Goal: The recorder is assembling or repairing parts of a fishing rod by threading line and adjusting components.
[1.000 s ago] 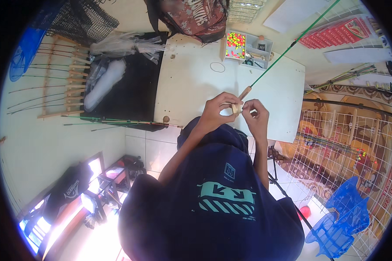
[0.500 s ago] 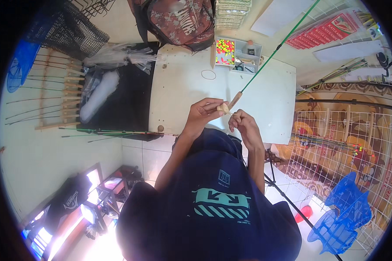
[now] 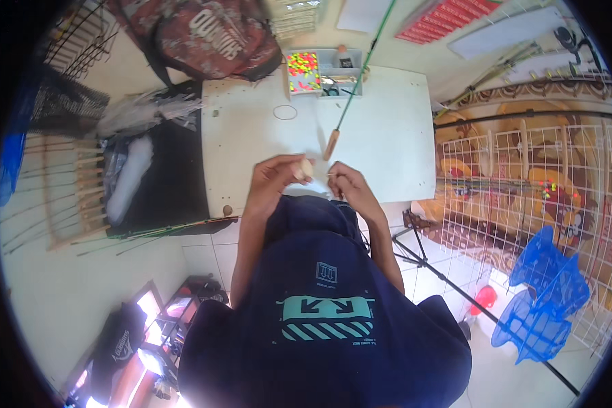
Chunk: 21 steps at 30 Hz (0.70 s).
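Note:
My left hand [image 3: 273, 182] is closed on a small cream-coloured roundish piece [image 3: 307, 169], held just above the table's near edge. A short gap to the right, my right hand [image 3: 352, 186] has its fingers pinched together. A thin pale sliver [image 3: 330, 175] shows at those fingertips, too small to name. Beyond both hands is a green fishing rod with a wooden handle [image 3: 331, 145], its shaft running up and to the right; neither hand touches it.
On the white table [image 3: 387, 149] lie a rubber band [image 3: 285, 112] and a divided tray [image 3: 331, 60] with bright floats. A patterned backpack [image 3: 211, 41] stands behind. Left is a black surface [image 3: 173, 183] with plastic bags; right are a wire grid [image 3: 517, 163] and blue nets [image 3: 544, 292].
My hands have drawn apart, leaving a wider gap between the cream-coloured piece and my right fingertips. The rod handle now lies clear of my hands. The whole view has shifted.

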Motion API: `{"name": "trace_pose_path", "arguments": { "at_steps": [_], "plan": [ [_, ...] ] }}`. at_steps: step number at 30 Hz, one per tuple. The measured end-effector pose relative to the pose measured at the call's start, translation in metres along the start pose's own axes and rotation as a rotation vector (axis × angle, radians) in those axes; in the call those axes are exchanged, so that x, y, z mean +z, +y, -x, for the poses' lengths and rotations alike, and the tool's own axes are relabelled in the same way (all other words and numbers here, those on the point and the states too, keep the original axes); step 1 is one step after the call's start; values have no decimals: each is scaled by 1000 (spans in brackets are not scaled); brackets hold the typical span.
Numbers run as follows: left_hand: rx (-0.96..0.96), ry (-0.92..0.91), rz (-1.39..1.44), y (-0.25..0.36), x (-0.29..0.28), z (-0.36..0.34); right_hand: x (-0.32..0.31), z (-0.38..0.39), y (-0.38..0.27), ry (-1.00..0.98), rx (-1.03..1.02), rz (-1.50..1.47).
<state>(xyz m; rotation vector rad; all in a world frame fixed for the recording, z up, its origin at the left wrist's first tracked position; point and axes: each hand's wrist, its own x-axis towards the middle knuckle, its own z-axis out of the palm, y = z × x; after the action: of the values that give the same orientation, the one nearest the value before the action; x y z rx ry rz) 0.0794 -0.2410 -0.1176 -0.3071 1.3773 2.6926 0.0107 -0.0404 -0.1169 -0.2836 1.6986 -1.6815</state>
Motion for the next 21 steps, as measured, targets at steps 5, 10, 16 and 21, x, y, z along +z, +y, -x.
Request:
{"name": "trace_pose_path", "arguments": {
  "at_steps": [5,10,16,21],
  "plan": [
    [34,83,-153,-13,-6,-7,8,11,-29,-259,-97,19],
    [-184,-75,-307,-13,6,-3,-9,7,-45,7,-14,-379],
    [6,158,-330,-15,-19,-15,-28,3,-6,313,-52,618],
    [-51,333,-1030,-71,-83,-32,-11,12,11,148,29,536]
  ]
}}
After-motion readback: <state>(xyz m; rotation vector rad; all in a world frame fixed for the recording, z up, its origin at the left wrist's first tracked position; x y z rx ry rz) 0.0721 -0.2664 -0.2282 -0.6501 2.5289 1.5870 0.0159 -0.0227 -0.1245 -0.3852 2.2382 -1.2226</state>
